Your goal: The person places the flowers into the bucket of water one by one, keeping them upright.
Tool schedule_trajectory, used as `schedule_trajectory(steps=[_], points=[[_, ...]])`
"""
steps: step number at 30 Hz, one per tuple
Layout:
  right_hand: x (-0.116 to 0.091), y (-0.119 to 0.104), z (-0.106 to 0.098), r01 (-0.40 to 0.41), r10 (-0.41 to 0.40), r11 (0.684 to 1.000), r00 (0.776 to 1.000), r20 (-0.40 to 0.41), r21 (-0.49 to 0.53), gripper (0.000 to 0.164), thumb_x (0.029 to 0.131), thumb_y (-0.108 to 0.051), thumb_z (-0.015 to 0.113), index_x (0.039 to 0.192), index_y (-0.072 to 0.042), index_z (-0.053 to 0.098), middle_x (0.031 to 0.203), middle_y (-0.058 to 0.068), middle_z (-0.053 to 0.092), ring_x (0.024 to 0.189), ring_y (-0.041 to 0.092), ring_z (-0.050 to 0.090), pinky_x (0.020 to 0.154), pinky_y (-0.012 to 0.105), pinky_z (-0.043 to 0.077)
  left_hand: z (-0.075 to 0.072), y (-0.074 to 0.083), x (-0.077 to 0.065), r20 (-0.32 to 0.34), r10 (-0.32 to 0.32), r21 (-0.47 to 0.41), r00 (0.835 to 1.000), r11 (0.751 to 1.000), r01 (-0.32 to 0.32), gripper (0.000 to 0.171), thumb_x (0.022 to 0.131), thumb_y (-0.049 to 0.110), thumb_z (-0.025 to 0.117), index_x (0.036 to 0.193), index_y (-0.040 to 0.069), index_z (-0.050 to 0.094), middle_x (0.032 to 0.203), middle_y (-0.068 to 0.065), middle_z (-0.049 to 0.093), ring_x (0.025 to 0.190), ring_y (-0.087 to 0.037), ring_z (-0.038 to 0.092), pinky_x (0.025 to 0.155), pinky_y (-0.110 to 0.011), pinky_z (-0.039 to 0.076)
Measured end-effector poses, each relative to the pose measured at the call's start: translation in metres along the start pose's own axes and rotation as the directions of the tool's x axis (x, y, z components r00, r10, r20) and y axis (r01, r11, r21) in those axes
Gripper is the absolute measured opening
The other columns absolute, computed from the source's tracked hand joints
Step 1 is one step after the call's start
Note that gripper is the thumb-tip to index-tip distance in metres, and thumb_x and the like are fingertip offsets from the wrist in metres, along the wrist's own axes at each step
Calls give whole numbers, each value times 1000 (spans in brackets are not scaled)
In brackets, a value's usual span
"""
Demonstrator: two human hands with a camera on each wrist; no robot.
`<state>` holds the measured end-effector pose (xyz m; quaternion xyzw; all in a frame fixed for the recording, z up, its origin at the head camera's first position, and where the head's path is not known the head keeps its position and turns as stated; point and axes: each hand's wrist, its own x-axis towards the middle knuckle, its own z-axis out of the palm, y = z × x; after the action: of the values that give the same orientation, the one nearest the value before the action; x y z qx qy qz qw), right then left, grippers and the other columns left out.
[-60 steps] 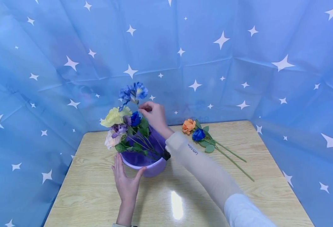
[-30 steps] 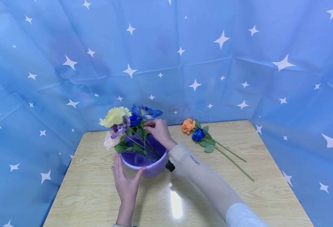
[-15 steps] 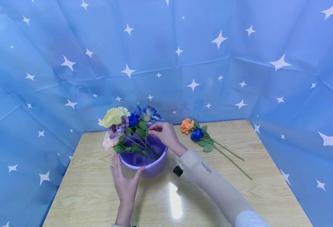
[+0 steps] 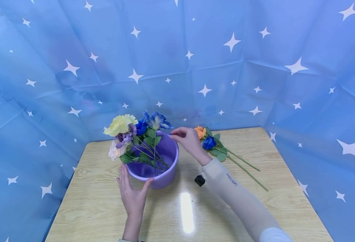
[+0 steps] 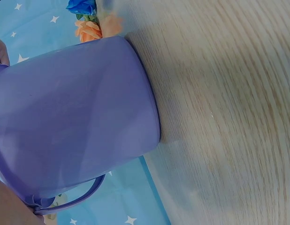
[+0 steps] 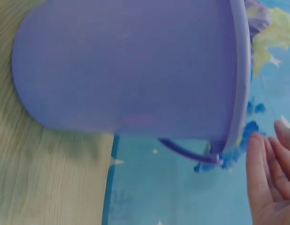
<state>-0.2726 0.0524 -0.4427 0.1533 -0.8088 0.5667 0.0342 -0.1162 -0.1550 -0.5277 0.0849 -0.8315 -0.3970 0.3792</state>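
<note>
A purple bucket (image 4: 162,181) stands on the table with several artificial flowers leaning in it. My left hand (image 4: 132,196) rests against its near side, fingers straight and spread, thumb at the rim. In the bucket are a yellow flower (image 4: 120,125), a purple flower (image 4: 124,138), a pale pink flower (image 4: 115,150), a blue rose (image 4: 141,127) and a blue iris (image 4: 157,120). My right hand (image 4: 189,141) hovers by the bucket's right rim with nothing between its fingers. In the right wrist view, the relaxed fingers (image 6: 258,173) are apart from the bucket.
An orange rose (image 4: 200,132) and another blue rose (image 4: 209,143) lie on the wooden table (image 4: 89,201) to the right, stems pointing toward the front right. The bucket's handle (image 5: 77,199) hangs down its side. A blue star-patterned cloth (image 4: 177,40) surrounds the table.
My right hand lowered the blue iris into the bucket, let it go and moved away to the right. The left hand has stayed against the bucket.
</note>
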Motion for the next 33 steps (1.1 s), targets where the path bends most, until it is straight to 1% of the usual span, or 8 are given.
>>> schedule_trajectory(steps=[3,7,14,18,23,27,30,33], points=[[0,4,-8,-28,28,1000,1000,-9,0,17,91,-17,74,105,-9,76,101,10,77,85,21,73,74,28,64,0,-2,0,-2,1,5,1000,1000,-1,117,70,76,66,153,0,34,160,-16,35,145,-45,35,132,-38,8],[0,9,-21,-35,35,999,999,-28,-28,19,92,-19,73,107,-9,76,103,12,77,88,23,73,75,28,64,1,-4,0,-8,9,1,1000,1000,-9,116,69,71,71,152,-1,35,160,-17,36,145,-45,35,132,-37,8],[-3,28,-48,-48,41,997,994,-102,-68,21,92,-21,73,109,-10,75,106,11,76,91,21,71,71,22,59,1,-2,0,-1,-6,-9,1000,1000,6,117,70,78,64,153,0,34,161,-15,34,147,-41,34,132,-39,7],[-7,45,-65,-67,59,996,988,-141,-52,22,92,-19,72,110,-7,75,111,13,74,89,15,69,73,22,59,2,-2,0,-4,-3,-7,1000,1000,3,117,70,78,64,153,0,34,160,-15,35,146,-42,34,132,-40,7],[-19,69,-89,-125,111,990,977,-184,-65,24,93,-24,72,111,-9,74,112,14,73,84,5,64,76,33,61,1,-2,0,0,-1,-1,1000,1000,1,118,70,79,63,153,0,34,160,-16,35,146,-43,35,132,-39,7],[-29,91,-106,-181,157,979,964,-213,-98,30,94,-32,70,114,-10,73,113,13,73,84,0,63,78,32,61,0,-1,1,-1,-3,0,1000,1000,3,118,69,78,64,153,1,34,161,-14,35,146,-43,35,132,-40,8],[-36,107,-115,-225,195,967,954,-226,-116,32,94,-34,69,116,-10,72,115,12,73,91,7,67,78,26,60,0,-1,1,-3,-3,-4,1000,1000,3,117,69,77,66,153,1,34,161,-14,35,146,-43,35,132,-42,9],[-44,124,-121,-274,237,951,944,-231,-145,32,95,-32,69,117,-9,72,116,14,73,99,22,70,76,21,58,0,-1,1,0,-4,-6,1000,1000,4,117,70,77,66,153,2,34,161,-13,34,147,-41,34,132,-42,9]])
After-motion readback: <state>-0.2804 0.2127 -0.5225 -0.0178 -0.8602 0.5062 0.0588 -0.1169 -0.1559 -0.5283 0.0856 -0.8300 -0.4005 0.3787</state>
